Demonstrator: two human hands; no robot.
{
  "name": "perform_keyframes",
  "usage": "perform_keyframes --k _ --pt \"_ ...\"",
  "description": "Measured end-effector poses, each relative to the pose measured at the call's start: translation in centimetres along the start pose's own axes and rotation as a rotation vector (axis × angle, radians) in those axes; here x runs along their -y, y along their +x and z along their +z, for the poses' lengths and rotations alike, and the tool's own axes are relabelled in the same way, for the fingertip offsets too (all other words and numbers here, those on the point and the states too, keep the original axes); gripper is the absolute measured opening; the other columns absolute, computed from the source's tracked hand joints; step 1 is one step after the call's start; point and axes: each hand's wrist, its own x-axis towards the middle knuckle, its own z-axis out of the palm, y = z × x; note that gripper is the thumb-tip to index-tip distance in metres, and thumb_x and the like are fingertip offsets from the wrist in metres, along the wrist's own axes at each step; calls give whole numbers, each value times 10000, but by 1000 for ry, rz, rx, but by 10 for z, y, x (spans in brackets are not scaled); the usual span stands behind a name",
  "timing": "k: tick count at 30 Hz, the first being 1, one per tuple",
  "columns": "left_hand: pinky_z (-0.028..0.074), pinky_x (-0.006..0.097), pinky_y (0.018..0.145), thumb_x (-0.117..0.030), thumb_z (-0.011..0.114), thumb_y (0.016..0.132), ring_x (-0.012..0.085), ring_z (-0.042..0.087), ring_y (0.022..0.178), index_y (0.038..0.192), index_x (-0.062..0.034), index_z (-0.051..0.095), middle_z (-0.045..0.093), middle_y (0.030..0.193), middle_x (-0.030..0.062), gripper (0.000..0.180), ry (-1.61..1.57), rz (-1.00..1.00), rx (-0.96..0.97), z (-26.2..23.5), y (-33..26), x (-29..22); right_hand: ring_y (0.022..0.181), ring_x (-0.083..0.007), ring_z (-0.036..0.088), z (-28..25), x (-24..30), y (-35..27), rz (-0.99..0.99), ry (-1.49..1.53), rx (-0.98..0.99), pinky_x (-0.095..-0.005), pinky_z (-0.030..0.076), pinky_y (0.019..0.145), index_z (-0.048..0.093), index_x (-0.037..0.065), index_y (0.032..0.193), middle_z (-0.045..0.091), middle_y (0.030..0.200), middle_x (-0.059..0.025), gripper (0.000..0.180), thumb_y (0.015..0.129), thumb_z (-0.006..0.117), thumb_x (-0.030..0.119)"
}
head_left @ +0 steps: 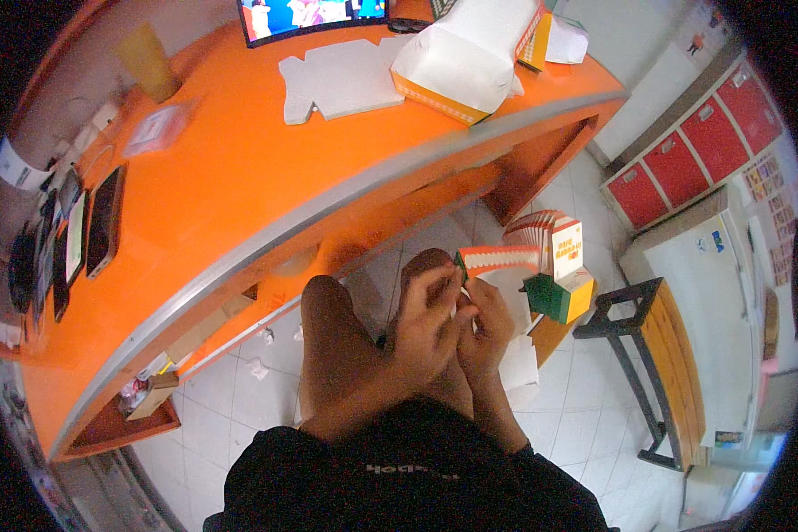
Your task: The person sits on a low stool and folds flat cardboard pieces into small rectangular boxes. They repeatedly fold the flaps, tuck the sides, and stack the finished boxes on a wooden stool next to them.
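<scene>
My left hand (427,326) and my right hand (489,330) meet above my knees, with fingers bent and pressed together. Between the fingertips is the near end of a flat cardboard carton (503,258), red and white with a green edge. A small white bit shows between the hands, too small to name. The left fingers are slightly blurred and partly cover what they grip. Just right of the hands stands a stack of printed cartons (539,232), with green, yellow and white faces towards me.
A curved orange desk (230,160) with a grey edge spans the left and front. On it lie a grey cardboard sheet (350,78), an open white carton (452,66), phones (106,217) and a lit screen (315,16). A wooden bench (669,363) and red lockers (687,164) are at right.
</scene>
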Motion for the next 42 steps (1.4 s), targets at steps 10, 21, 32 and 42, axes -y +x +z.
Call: perform_keyframes --k 10,21,32,42 --pt "453 335 820 -184 591 880 279 591 953 996 1 574 569 1027 178 219 -243 -283 -118 3 -1 18 772 -158 611 3 -20 -10 598 718 286 -273 510 689 572 17 948 612 953 -109 143 816 625 0" --pt "399 256 549 -254 566 914 76 450 600 724 -41 435 472 614 -4 314 -97 -374 -464 -34 25 59 797 -370 608 -35 -45 -11 499 -276 880 -422 482 708 612 7 1004 623 924 -192 239 848 601 189" --pt "501 259 725 -411 543 900 119 612 854 1102 -17 556 627 979 43 443 -1029 -1007 -123 -30 16 70 812 -310 633 -41 -53 -13 159 -260 308 -352 491 718 626 4 1000 645 885 -169 169 849 563 46" --pt "455 311 863 -400 503 915 178 563 984 1166 -42 520 589 1068 60 437 -1239 -999 204 -10 -4 75 802 -234 634 -48 -38 -1 12 -76 144 -310 478 720 631 0 946 657 876 -140 155 878 518 82"
